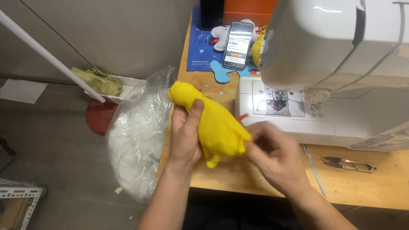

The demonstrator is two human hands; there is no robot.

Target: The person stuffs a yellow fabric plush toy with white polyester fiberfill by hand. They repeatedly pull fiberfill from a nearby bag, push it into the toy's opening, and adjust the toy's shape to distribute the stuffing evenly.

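Yellow fabric toy (217,125), soft and partly stuffed, is held above the near left part of the wooden table (255,174), just in front of the sewing machine's bed. It is gripped by the left hand (186,134), whose fingers are wrapped around its left side from beneath while the thumb is pressed across its upper surface; the rounded far end of the toy projects beyond the thumb. The right hand (272,149) is seen blurred at the toy's near right end, with the fingertips pinched at the fabric edge, where a small red piece (242,116) stands out; how firmly that edge is held cannot be told.

A white sewing machine (324,72) is set on the right, its needle area lit. Small thread snips (349,164) are laid on the table to the right of the right hand, well apart from it. At the far edge a smartphone (238,44) with a lit screen is propped against a white plush toy (219,36), on a blue sheet (204,53). To the left of the table, a clear plastic bag (138,136) of white stuffing is seen just beside the left forearm. Farther left, a white pole (51,57) and an olive cloth (98,81) are seen above the grey floor.
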